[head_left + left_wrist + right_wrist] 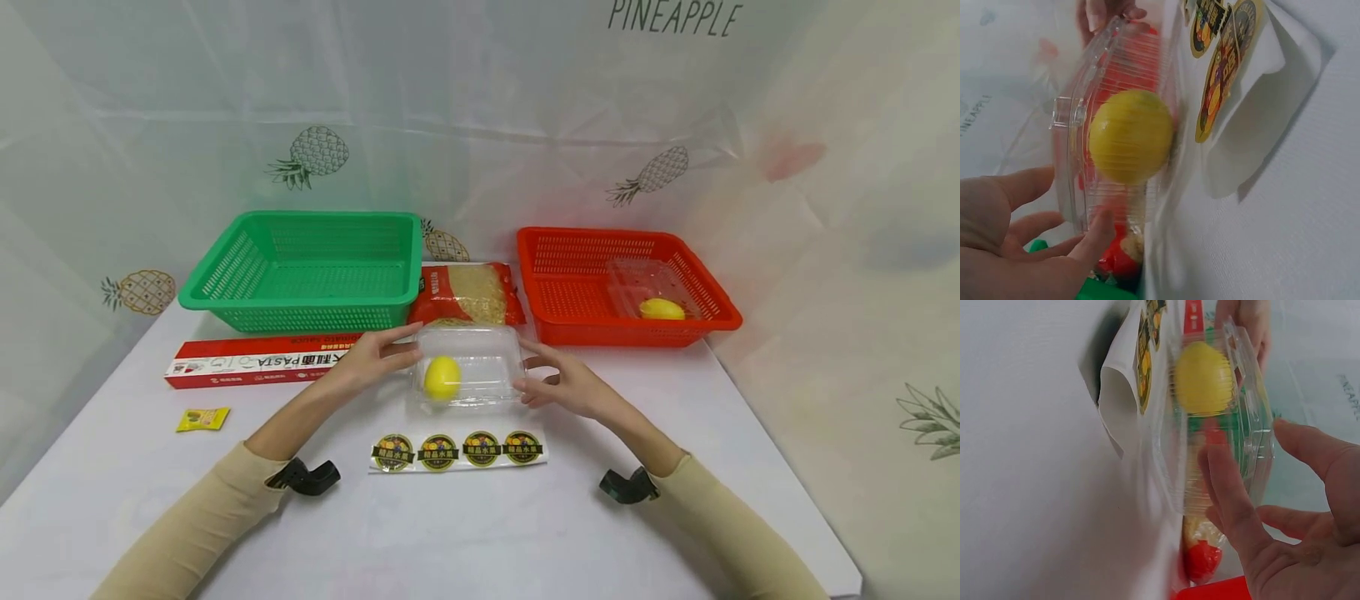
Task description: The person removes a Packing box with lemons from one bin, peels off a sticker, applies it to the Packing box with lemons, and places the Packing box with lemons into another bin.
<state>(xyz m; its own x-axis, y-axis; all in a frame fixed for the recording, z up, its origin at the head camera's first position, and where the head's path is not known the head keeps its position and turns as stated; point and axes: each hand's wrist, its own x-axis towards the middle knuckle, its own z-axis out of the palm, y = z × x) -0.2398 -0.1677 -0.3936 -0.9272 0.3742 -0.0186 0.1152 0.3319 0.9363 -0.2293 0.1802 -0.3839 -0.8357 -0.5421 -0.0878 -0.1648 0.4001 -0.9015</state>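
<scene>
A clear plastic clamshell box lies on the white table with a yellow lemon inside. My left hand touches its left side with nearly straight fingers. My right hand is spread against its right side. In the left wrist view the lemon fills the box, and my left hand has a fingertip on the box wall. Seen from the right wrist, my right hand has one finger on the box beside the lemon, thumb at the lid edge.
A strip of round stickers lies just in front of the box. Behind it lie a pasta bag and a long pasta box. A green basket stands back left. A red basket back right holds another boxed lemon. A small yellow packet lies far left.
</scene>
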